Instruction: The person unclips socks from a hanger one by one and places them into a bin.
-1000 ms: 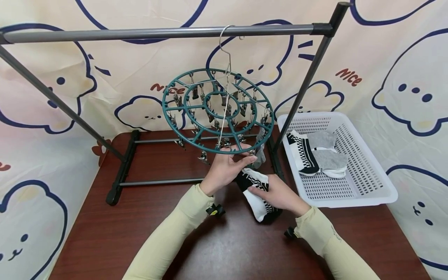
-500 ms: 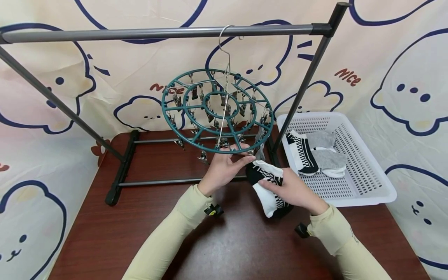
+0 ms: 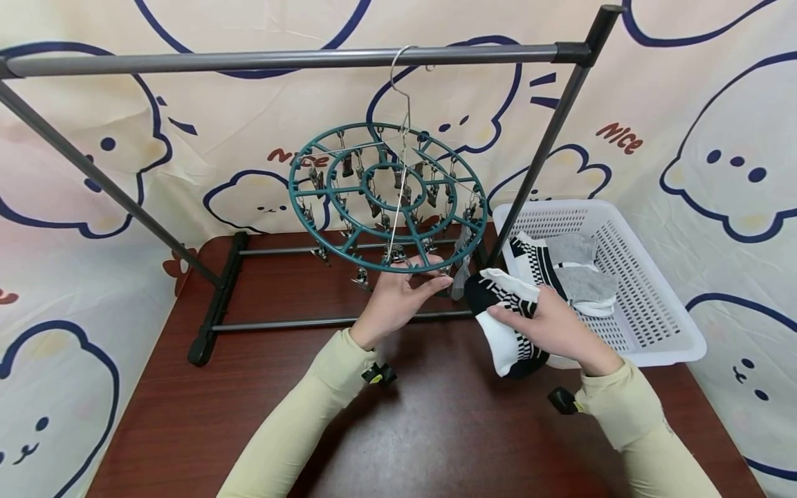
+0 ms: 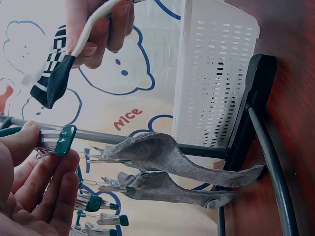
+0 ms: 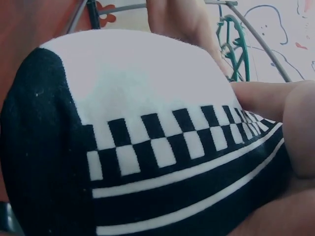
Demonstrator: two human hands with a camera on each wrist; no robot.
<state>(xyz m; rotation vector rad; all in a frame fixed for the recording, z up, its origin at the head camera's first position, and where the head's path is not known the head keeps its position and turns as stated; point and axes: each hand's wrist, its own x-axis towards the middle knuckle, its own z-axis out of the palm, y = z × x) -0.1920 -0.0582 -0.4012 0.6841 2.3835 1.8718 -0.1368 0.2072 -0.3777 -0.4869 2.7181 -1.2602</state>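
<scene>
In the head view my right hand (image 3: 563,328) grips a black-and-white checkered sock (image 3: 507,332) in front of the basket's left side. The sock (image 5: 142,142) fills most of the right wrist view, with the thumb pressed on it. My left hand (image 3: 398,301) is under the near rim of a round green drying hanger (image 3: 361,259). Between its thumb and fingers it pinches a metal clip (image 4: 56,139) with green tips, seen in the left wrist view. The sock is apart from this clip. Two grey socks (image 4: 157,157) hang from neighbouring clips.
A white perforated basket (image 3: 669,297) at the right holds another checkered sock (image 3: 537,259) and grey socks (image 3: 585,283). The hanger hooks over the bar (image 3: 280,60) of a grey metal rack standing on the brown table (image 3: 436,443). Several other clips dangle from the hanger.
My right hand has moved right and slightly up with the checkered sock, away from the left hand and towards the basket. The left hand stays nearly still at the hanger's rim.
</scene>
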